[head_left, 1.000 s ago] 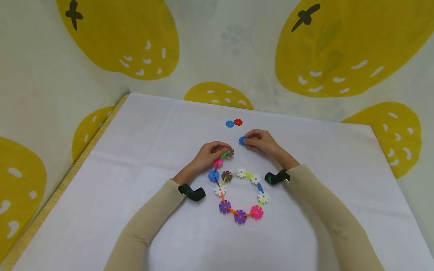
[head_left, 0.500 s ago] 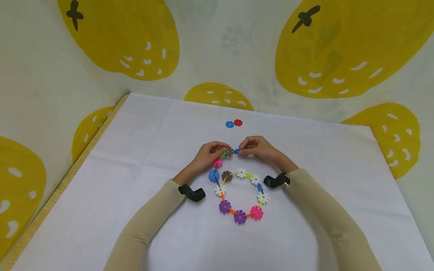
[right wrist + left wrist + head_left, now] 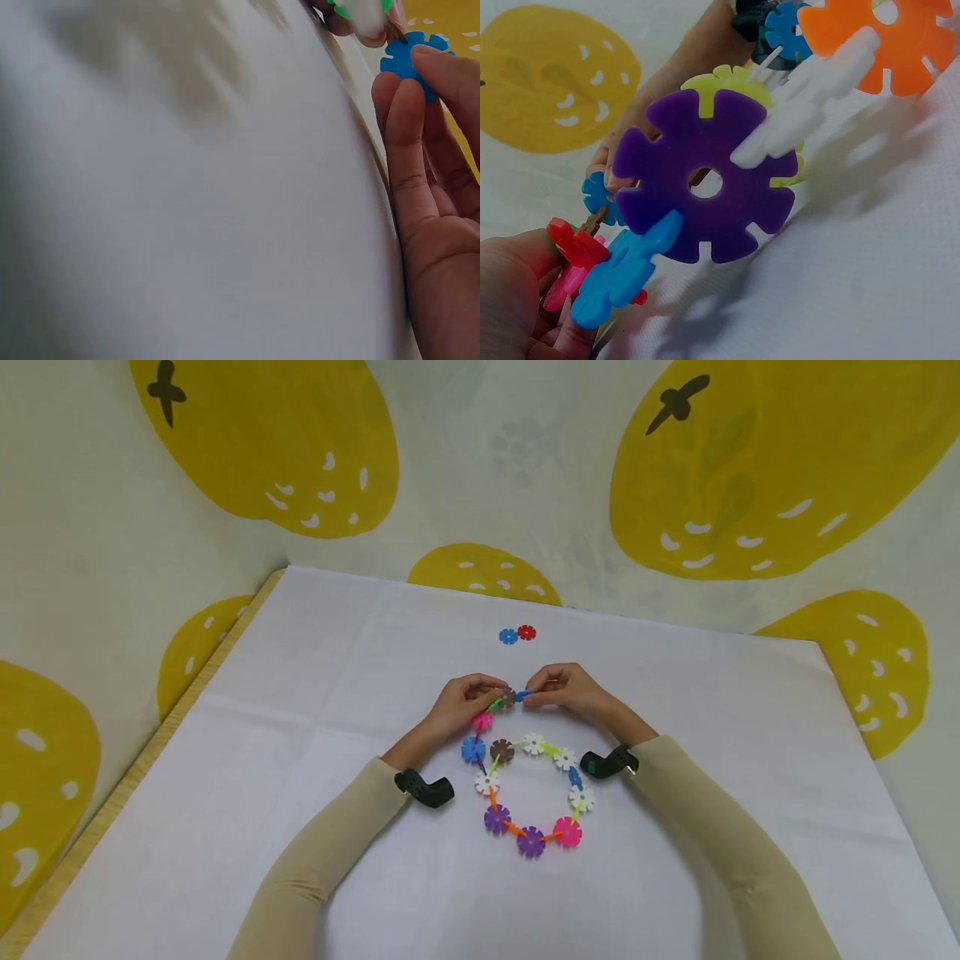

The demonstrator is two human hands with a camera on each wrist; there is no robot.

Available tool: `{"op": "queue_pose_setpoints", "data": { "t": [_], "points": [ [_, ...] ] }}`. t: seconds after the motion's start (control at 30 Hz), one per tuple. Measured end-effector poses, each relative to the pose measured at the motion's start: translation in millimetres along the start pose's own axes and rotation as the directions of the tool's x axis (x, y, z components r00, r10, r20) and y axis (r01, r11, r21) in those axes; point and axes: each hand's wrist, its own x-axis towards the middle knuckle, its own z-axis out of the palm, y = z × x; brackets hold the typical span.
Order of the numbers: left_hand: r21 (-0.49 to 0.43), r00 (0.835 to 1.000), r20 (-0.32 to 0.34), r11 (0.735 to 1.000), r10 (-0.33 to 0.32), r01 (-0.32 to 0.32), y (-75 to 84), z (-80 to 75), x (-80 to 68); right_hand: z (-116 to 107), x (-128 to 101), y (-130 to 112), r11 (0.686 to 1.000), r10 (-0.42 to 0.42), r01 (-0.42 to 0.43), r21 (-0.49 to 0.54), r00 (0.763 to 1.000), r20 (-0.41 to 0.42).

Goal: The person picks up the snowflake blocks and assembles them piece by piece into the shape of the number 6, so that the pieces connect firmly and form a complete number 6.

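Note:
My left hand (image 3: 456,706) pinches the brown interlocking disc (image 3: 508,697) at the free end of a chain of notched plastic discs. Between finger and thumb, my right hand (image 3: 564,687) holds a blue disc (image 3: 405,58), edge-on in the head view and right at the brown disc's rim. From the left hand the chain runs down through a green, a pink (image 3: 482,721) and a blue disc to a loop of discs slotted together. Purple discs (image 3: 531,842) form the loop's near side, white ones (image 3: 533,743) part of its far side. The left wrist view shows a purple disc (image 3: 705,135) up close.
Beyond the hands, a loose blue disc (image 3: 508,636) and a red disc (image 3: 527,632) lie side by side on the white cloth (image 3: 360,635). The table's wooden edge (image 3: 168,718) shows at left. A wall with yellow fruit prints stands behind.
My right hand has moved left and nearer with the blue disc, turned it edge-on and brought it up to the brown disc. The left hand has stayed nearly still.

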Motion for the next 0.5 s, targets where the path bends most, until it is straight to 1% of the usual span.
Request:
{"op": "queue_pose_setpoints", "data": {
  "t": [0.07,0.2,0.4,0.5],
  "points": [
    [-0.001,1.000,0.001,1.000,0.011,-0.011,-0.5,0.1,0.0,1.1,0.7,1.5,1.000,-0.016,0.016,0.001,1.000,0.005],
    [-0.007,1.000,0.008,1.000,0.010,-0.010,-1.1,0.0,-0.4,2.7,1.7,3.8,0.999,-0.042,0.041,-0.031,0.999,-0.002],
    [-0.006,1.000,0.002,1.000,-0.009,0.009,0.1,-0.9,-1.3,6.0,2.0,3.3,0.989,-0.118,0.116,-0.089,0.993,-0.014],
    [-0.003,1.000,-0.012,1.000,-0.019,0.019,1.9,-1.3,-1.3,7.7,2.3,2.3,0.986,-0.133,0.129,-0.105,0.990,-0.036]
  ]
}}
